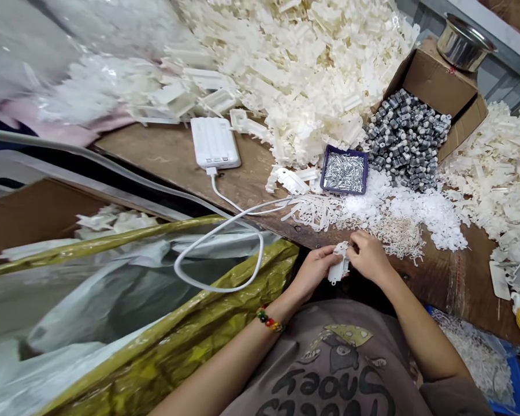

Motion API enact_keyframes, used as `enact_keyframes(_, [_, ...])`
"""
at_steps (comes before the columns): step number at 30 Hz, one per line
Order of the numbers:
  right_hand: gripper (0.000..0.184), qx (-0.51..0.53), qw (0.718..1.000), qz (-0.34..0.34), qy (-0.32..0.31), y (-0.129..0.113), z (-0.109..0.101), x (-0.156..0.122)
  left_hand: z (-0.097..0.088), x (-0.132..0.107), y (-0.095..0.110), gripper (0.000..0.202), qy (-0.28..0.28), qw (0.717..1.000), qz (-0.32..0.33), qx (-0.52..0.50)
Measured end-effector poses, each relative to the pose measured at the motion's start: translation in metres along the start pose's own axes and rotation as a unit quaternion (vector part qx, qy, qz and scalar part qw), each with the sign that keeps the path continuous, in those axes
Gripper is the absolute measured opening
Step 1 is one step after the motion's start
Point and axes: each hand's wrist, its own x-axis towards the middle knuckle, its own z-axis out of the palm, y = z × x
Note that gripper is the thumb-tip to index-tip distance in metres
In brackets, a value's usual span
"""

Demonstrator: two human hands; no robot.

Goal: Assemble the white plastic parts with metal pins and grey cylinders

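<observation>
My left hand (314, 270) and my right hand (368, 257) meet at the near edge of the wooden table (173, 156). Together they grip a small white plastic part (338, 267). The left hand's fingers curl round its lower side; the right hand's fingers pinch its top. A beaded bracelet (268, 319) circles my left wrist. Just beyond the hands lie small white plastic pieces (398, 231) spread on the table.
A big heap of cream plastic parts (303, 63) covers the far table. A blue tray of metal pins (344, 170), a cardboard box of grey metal pieces (405, 138), a white power bank (214, 143) with cable, a steel pot (463, 41) and a yellow-lined sack (164, 346) surround me.
</observation>
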Motion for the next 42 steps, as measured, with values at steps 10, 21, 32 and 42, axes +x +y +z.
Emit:
enact_keyframes(10, [0.02,0.456,0.877,0.149,-0.014,0.022,0.022,-0.012,-0.001,-0.002,-0.001,0.031,0.013,0.996,-0.053,-0.074])
enact_keyframes(21, [0.021,0.364,0.911,0.158,0.109,0.014,0.042,-0.019,0.0,0.001,-0.003,0.034,0.03,0.995,-0.049,-0.086])
enact_keyframes(32, [0.02,0.241,0.954,0.103,0.145,0.003,0.034,-0.018,0.001,0.0,-0.003,0.03,0.039,0.992,-0.056,-0.107])
enact_keyframes(42, [0.021,0.096,0.992,0.04,0.067,-0.004,0.023,-0.019,-0.001,0.0,-0.006,0.026,0.051,0.992,-0.048,-0.106])
